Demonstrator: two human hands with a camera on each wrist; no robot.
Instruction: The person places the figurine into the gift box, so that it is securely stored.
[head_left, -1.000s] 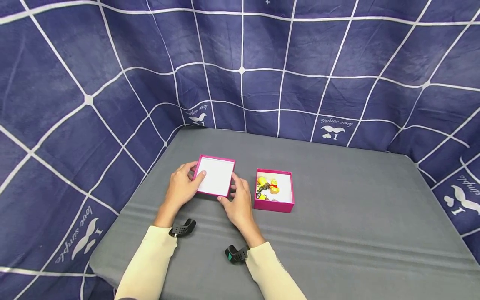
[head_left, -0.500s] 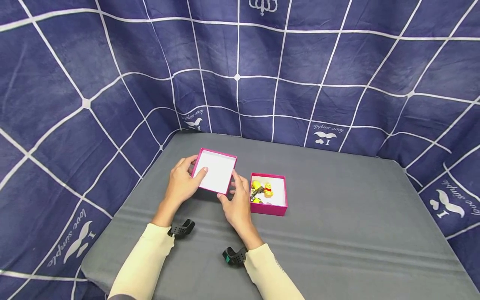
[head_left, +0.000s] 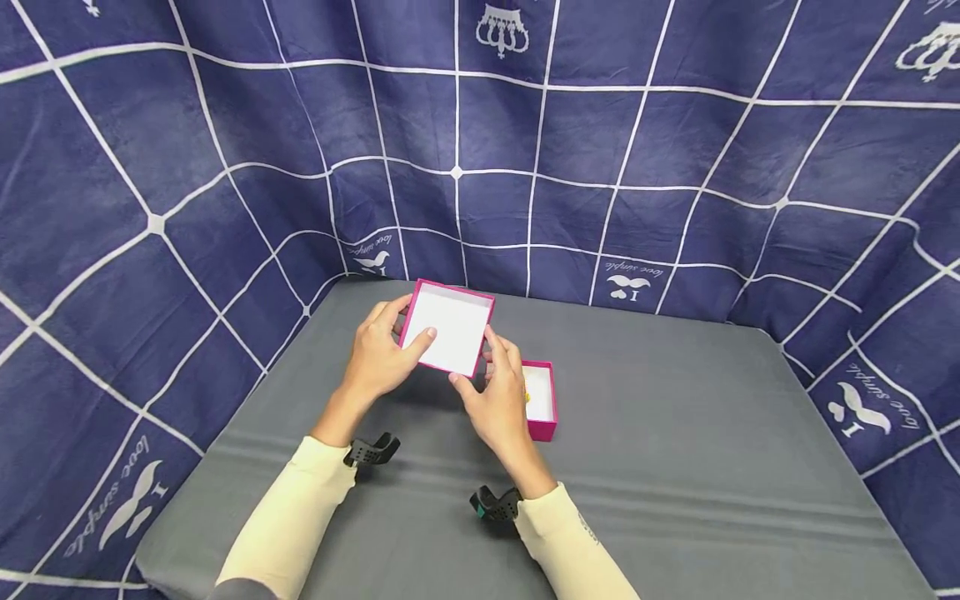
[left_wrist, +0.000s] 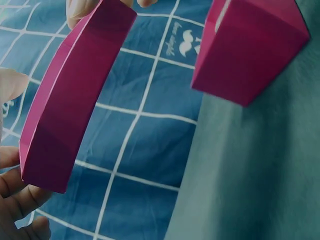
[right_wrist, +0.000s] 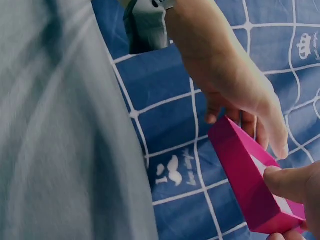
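Note:
A square pink box lid with a white inside is held up, tilted, by both hands, its inner side facing the head camera. My left hand grips its left side, thumb over the white inside and fingers behind. With thumb and fingers my right hand holds the near right corner. Behind the right hand on the table stands the matching pink box, partly hidden; a bit of yellow shows inside. The left wrist view shows the lid's pink side wall. In the right wrist view, the left hand reaches to the lid.
A grey cloth-covered table extends to the right of the box. Blue curtain with white grid lines hangs at the back and sides. Black wrist straps sit below each hand, at the cream sleeves.
Both hands have raised the lid and tilted it further, shifting it right towards the box. The lower box and its toys are now mostly covered by the right hand; the head view has turned.

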